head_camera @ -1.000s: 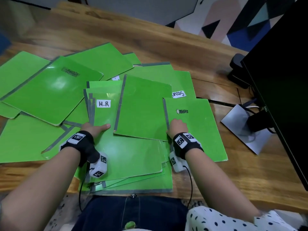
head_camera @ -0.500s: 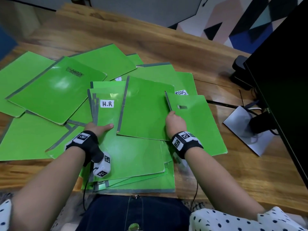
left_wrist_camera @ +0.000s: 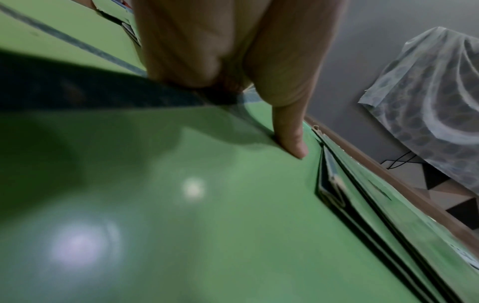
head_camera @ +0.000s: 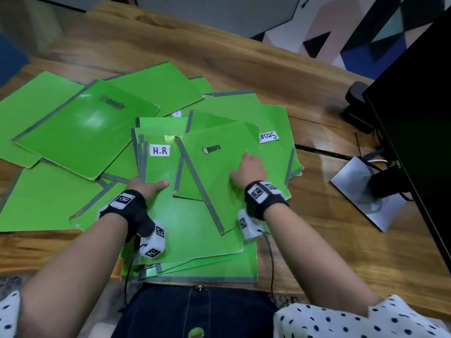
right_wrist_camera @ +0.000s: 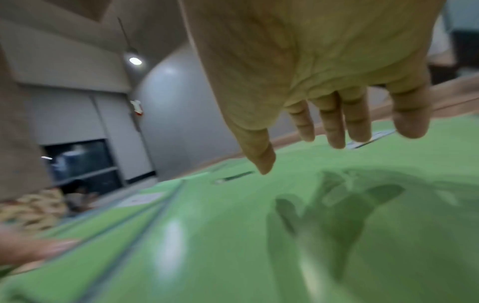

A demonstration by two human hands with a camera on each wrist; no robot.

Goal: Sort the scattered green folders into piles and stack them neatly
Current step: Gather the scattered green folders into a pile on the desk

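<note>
Many green folders lie scattered on the wooden table [head_camera: 317,240]. A pile [head_camera: 195,242] sits at the near edge, topped by a folder labelled H.R [head_camera: 159,167]. My left hand [head_camera: 148,185] grips this folder's left edge, with the thumb [left_wrist_camera: 290,133] pressed on its cover [left_wrist_camera: 181,205]. A folder with a dark label [head_camera: 214,176] lies tilted across the pile. My right hand [head_camera: 249,168] is spread over it, fingers [right_wrist_camera: 334,131] straight just above the cover [right_wrist_camera: 233,246]. Whether they touch it is unclear.
More green folders [head_camera: 80,132] overlap at the left and back; one at the right bears a partly hidden white label [head_camera: 268,137]. A black monitor [head_camera: 415,118] on a silver stand base [head_camera: 361,191] fills the right side, with cables behind.
My right hand has brought the dark-labelled folder leftward from the table's right onto the pile, let go of its edge and spread above it. The left hand has stayed put.
</note>
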